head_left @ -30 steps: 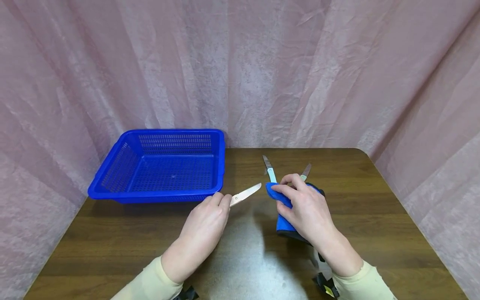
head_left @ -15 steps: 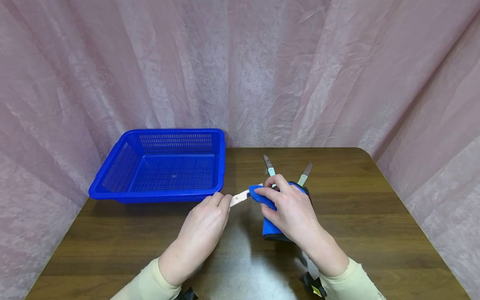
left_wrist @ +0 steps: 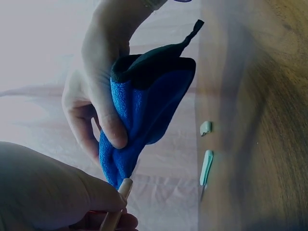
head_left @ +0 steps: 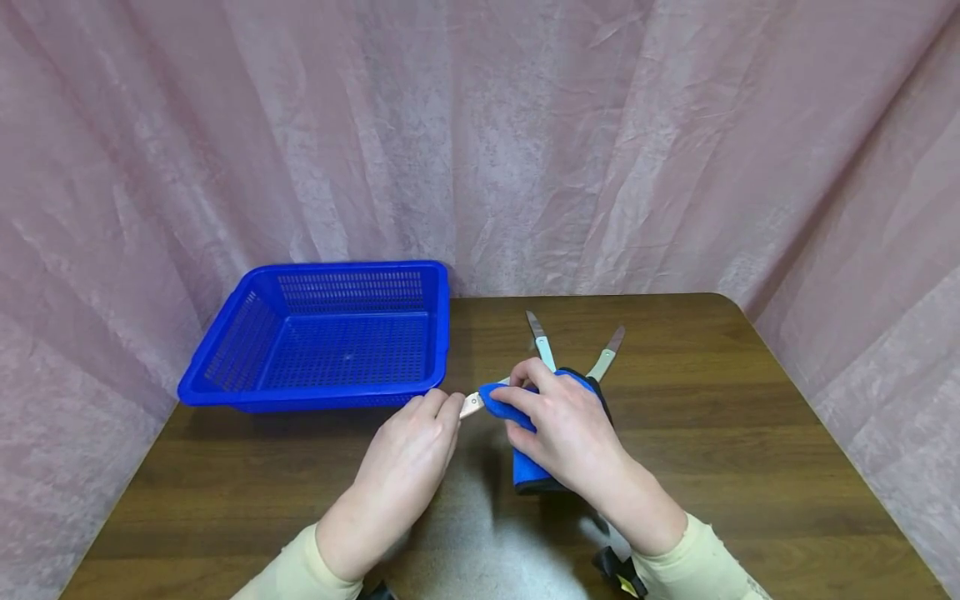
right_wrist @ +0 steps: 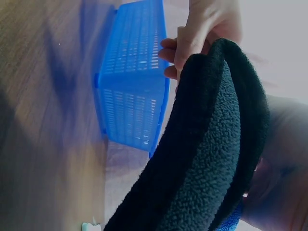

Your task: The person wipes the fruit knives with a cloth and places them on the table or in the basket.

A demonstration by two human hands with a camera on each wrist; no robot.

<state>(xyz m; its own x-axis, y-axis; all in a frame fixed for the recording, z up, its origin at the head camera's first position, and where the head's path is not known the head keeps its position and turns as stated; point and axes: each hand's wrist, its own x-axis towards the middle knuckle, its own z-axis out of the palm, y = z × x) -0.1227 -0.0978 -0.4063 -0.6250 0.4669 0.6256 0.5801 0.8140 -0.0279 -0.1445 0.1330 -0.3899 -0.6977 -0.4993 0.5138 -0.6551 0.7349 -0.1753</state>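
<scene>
My left hand (head_left: pixel 411 442) grips a small knife (head_left: pixel 472 405) by its cream handle, in front of the basket's right corner. A blue cloth (head_left: pixel 525 468) with a dark edge is pinched in my right hand (head_left: pixel 566 425) and folded over the knife's blade, hiding most of it. In the left wrist view the cloth (left_wrist: pixel 154 106) hangs down from the right hand's fingers, its lower tip right at the end of the knife handle (left_wrist: pixel 126 186). The right wrist view is largely filled by the cloth's dark edge (right_wrist: pixel 192 139).
Two more knives lie behind the right hand, one with a pale blue handle (head_left: pixel 545 350) and one with a pale green handle (head_left: pixel 602 363). A blue plastic basket (head_left: pixel 315 395) stands at the back left of the wooden table (head_left: pixel 750 433). Pink curtains (head_left: pixel 480 150) hang behind.
The right hand has moved left with the cloth and brought it over the knife's blade, which showed bare a second ago. The left hand has stayed nearly still.
</scene>
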